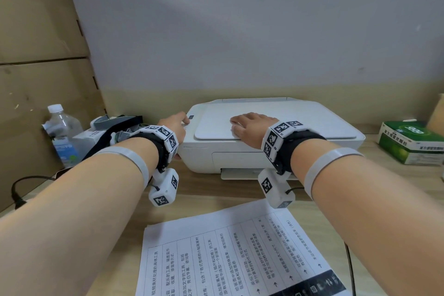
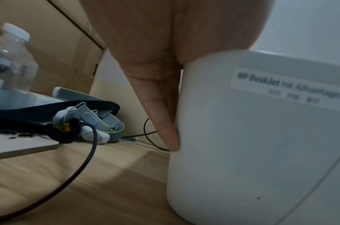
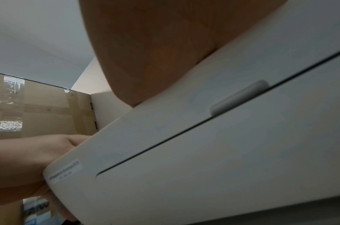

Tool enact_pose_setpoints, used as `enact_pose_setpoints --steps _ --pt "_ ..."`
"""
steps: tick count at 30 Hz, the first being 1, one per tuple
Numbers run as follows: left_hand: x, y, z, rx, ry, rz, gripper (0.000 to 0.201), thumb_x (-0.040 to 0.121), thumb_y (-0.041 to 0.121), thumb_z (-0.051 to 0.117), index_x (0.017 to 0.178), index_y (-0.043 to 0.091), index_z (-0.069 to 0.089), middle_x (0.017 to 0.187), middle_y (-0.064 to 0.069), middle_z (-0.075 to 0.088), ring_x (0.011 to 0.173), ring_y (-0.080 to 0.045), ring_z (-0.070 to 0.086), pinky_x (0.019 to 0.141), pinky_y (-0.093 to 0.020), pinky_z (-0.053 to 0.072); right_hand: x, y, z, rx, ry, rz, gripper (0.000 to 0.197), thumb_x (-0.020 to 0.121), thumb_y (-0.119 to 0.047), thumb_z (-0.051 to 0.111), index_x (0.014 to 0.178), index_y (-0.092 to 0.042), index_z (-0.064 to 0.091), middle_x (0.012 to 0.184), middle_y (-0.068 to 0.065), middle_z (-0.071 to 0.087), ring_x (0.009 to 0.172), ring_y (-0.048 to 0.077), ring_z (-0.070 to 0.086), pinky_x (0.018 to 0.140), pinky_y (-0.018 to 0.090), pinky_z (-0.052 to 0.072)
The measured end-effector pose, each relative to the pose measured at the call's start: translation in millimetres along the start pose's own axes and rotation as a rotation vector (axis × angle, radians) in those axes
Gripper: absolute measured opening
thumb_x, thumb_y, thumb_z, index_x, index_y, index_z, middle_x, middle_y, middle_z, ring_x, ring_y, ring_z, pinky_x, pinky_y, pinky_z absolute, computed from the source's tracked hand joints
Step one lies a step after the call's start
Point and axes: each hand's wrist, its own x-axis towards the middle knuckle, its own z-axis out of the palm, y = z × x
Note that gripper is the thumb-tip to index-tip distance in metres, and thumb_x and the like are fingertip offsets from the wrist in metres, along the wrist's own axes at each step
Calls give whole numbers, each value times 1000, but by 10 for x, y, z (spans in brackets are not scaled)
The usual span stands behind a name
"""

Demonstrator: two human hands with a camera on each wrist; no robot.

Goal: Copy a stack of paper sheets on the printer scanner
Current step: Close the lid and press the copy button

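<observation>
**Both hands on the closed printer, printed sheets lying in front**

The right hand point(image 1: 249, 127) lies palm down on the scanner lid point(image 1: 300, 118), fingers straight and spread flat toward the lid's left part, holding nothing. In the right wrist view only the heel of this hand point(image 3: 155, 53) shows, resting on the printer's top front edge; the fingers are out of sight there.

The left hand point(image 1: 176, 125) is at the printer's left front corner. Its upper fingers reach onto the top surface just beside the small dark panel, and in the left wrist view a thumb or finger point(image 2: 163, 121) runs straight down the printer's left side wall, touching it. The hand is wrapped round the corner rather than closed on anything loose.

The printer point(image 1: 240, 154) is white and sits on the wooden desk point(image 1: 216, 190) against the wall, its long axis running left to right, its front facing the person. The lid is down and lies flat.

The stack of paper sheets point(image 1: 228, 252) lies flat on the desk nearer the person than the printer, apart from it, between the two forearms. It is printed side up, turned at a slant: its long axis runs from the near left toward the far right, and the lines of text run along its short side.

To the left of the printer are a clear water bottle point(image 1: 63, 127), a tangle of straps and small devices point(image 1: 115, 130) and a black cable point(image 1: 26, 185). A green box point(image 1: 413, 142) stands on the right.
</observation>
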Motion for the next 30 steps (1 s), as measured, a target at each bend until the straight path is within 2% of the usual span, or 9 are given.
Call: enact_pose_setpoints --steps 4,8,11,13,18,21,24,27,30 --pt "-9 23 -27 4 7 2 51 92 -4 35 126 26 57 125 -15 53 96 -43 60 82 -49 58 8 4 7 -4 5 1 50 99 -47 23 146 -34 33 154 -2 34 140 25 32 110 44 27" --pt "-46 26 -39 54 -10 6 52 93 -1 34 131 29 51 129 -14 52 94 -39 61 80 -46 58 28 7 14 -5 -2 3 51 100 -48 22 149 -36 28 157 -3 28 143 24 28 113 45 25" --pt "-74 6 -36 31 -14 17 47 95 8 33 135 31 44 123 -17 54 92 -41 61 75 -51 59 37 19 25 -4 1 -3 51 99 -48 22 149 -37 28 158 -4 28 143 24 28 113 45 24" --pt "-93 6 -40 23 -17 23 46 96 13 33 137 31 43 120 -17 56 91 -41 61 77 -51 58 42 22 28 -4 7 -6 51 99 -48 22 148 -36 30 157 -3 30 142 24 30 112 45 26" --pt "-128 33 -54 28 -28 30 48 95 11 31 139 28 43 120 -18 57 94 -42 61 81 -52 57 40 19 38 -1 24 -2 50 98 -49 22 145 -36 33 154 -3 34 139 24 33 110 44 29" --pt "-165 81 -79 85 -36 49 43 96 8 31 134 18 50 118 -19 60 95 -40 62 83 -49 56 44 16 35 -4 23 1 49 98 -49 22 145 -37 33 153 -4 35 139 24 34 109 44 29" --pt "-173 116 -99 142 -44 76 34 97 6 32 119 8 57 116 -21 62 91 -36 61 85 -43 55 49 18 38 5 17 9 50 98 -48 22 146 -38 32 154 -5 33 140 24 32 111 45 27" --pt "-176 111 -104 171 -43 81 37 96 5 32 123 6 57 114 -20 63 85 -33 58 80 -40 53 53 17 35 13 16 12 50 98 -48 23 146 -37 32 154 -4 33 141 25 31 112 46 26" --pt "-197 116 -108 163 -45 78 38 96 3 32 125 5 56 114 -22 62 89 -35 60 85 -44 55 42 12 26 10 9 8 49 98 -47 23 145 -36 33 153 -4 34 141 25 31 112 46 27"
